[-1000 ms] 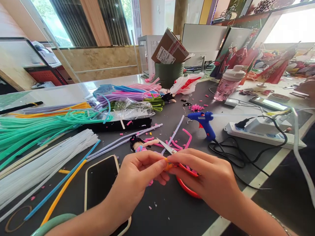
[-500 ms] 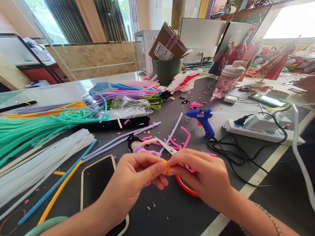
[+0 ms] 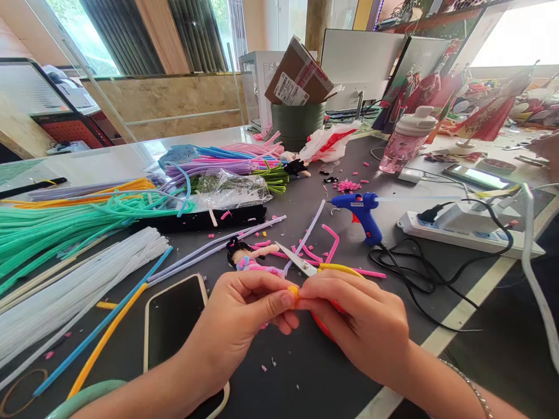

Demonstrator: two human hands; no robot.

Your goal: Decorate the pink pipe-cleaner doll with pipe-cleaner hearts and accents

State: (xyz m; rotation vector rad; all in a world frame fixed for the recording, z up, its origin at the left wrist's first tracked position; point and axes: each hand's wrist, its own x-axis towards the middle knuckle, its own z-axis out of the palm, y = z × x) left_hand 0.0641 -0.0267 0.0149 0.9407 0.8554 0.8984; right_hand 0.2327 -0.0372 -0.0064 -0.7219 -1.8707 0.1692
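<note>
Between the fingertips of both hands is a small yellow-orange piece of pipe cleaner [image 3: 294,290], mostly covered by the fingers. My left hand [image 3: 248,308] pinches it between thumb and forefinger. From the other side, my right hand [image 3: 356,308] pinches it too. Scissors [image 3: 309,267] with red and yellow handles lie on the table, partly hidden behind my right hand. Just beyond my left hand rests a small doll [image 3: 248,259] with black hair and a pink and blue body. Pink pipe cleaner offcuts [image 3: 332,243] lie around the scissors.
A blue glue gun [image 3: 360,212] stands behind the scissors, its cord running right near a power strip [image 3: 471,233]. Left lie bundles of green [image 3: 52,238] and white pipe cleaners [image 3: 87,291]. A phone [image 3: 174,320] lies beneath my left forearm. A pink bottle [image 3: 406,139] stands at the back right.
My fingers have shifted slightly on the yellow piece, and less of it shows. My right hand has tilted a little lower, uncovering the scissors' yellow handle. Other objects stay put.
</note>
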